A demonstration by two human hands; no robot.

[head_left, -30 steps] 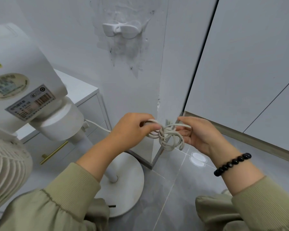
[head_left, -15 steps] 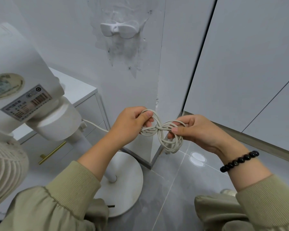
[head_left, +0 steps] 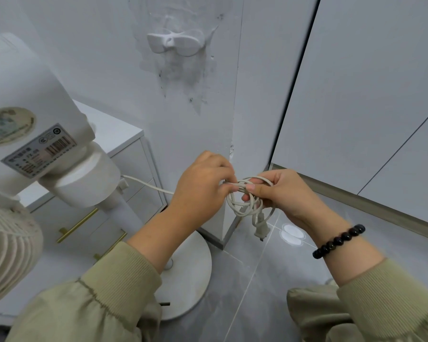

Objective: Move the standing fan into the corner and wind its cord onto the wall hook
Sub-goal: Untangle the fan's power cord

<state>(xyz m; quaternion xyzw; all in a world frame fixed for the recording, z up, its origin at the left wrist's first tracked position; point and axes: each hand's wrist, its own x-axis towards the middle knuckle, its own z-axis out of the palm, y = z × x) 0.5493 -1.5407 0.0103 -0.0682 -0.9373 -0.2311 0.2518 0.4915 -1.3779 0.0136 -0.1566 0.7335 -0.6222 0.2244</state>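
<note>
L hand [head_left: 203, 185] & R hand [head_left: 282, 193] have closed in, both pinching cord [head_left: 244, 213] coil, plug [head_left: 261, 232] now dangling; hook [head_left: 176, 44] bare, so hang next

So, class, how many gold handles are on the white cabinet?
2: an upper handle left of the fan pole, and a lower handle just below-right of it. The fan may hide more.

The glossy grey tiled floor [head_left: 257, 304] carries the fan base [head_left: 190, 275], a round white disc lying flat on it. Just left of the fan base stands a white drawer cabinet [head_left: 134, 154] with brass handles. Behind the fan base, the wall corner [head_left: 229, 218] meets the tiles.
</note>
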